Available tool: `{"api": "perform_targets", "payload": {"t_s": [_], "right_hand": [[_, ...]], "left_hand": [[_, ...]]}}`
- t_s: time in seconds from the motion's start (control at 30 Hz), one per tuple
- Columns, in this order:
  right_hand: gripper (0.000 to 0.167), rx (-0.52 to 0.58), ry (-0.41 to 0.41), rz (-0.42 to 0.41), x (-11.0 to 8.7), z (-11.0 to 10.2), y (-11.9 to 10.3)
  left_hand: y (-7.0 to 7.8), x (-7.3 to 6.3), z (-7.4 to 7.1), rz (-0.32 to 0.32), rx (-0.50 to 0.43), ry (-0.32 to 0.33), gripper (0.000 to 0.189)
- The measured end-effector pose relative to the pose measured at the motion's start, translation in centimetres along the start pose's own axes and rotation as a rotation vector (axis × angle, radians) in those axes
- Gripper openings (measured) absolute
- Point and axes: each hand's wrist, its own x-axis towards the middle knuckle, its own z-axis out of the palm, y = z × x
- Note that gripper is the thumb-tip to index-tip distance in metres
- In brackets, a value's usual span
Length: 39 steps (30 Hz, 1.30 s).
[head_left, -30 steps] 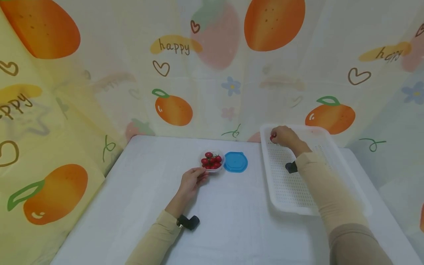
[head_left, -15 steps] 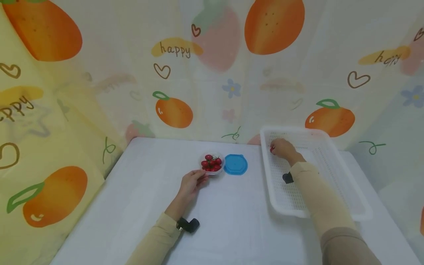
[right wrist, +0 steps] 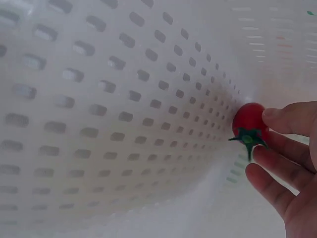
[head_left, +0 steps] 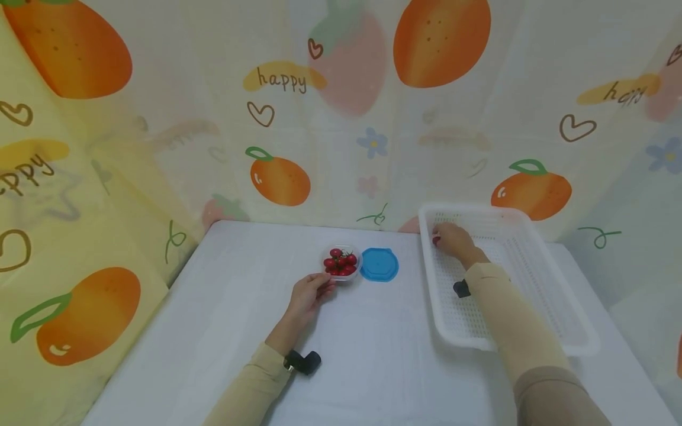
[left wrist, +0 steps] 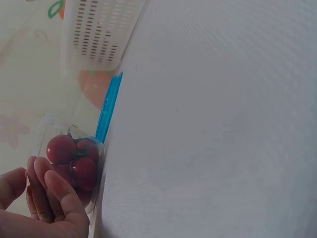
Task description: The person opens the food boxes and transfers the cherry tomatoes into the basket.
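Red tomato point(right wrist: 249, 116), stem end angled toward my wrist view, sits pinched in my right grip point(head_left: 454, 238), inside the basket's point(head_left: 463, 342) far-left corner; my left grip point(head_left: 307, 296), well apart, holds the tub's point(left wrist: 42, 132) near edge.

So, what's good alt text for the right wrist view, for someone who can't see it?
A right hand holds a small red tomato with a green stalk inside a white basket with rows of small holes.

On the table point(head_left: 362, 343), the lid point(head_left: 379, 264) lies between the tub point(head_left: 348, 278) of tomatoes point(head_left: 341, 262), left, and the basket point(head_left: 453, 316), right.
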Motion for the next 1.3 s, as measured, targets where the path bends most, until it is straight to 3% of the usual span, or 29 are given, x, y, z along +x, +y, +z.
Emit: {"api": "perform_targets", "payload": {"t_s": [0.33, 0.7, 1.07, 1.3], "right_hand": [[0.038, 0.001, -0.033, 0.069, -0.4, -2.7, 0.0], [0.036, -0.03, -0.01, -0.004, -0.7, -6.1, -2.0], [0.039, -0.049, -0.075, -0.048, -0.4, -6.7, -5.4], [0.039, -0.03, -0.07, -0.076, -0.3, -6.4, -7.2]], "left_hand": [[0.1, -0.1, 0.2, 0.003, -0.01, -0.005, 0.029], [0.2, 0.3, 0.2, -0.002, -0.017, -0.004, 0.031], [0.3, 0.0, 0.2, -0.007, -0.012, -0.002, 0.03], [0.4, 0.0, 0.1, -0.022, -0.009, -0.013, 0.029]]}}
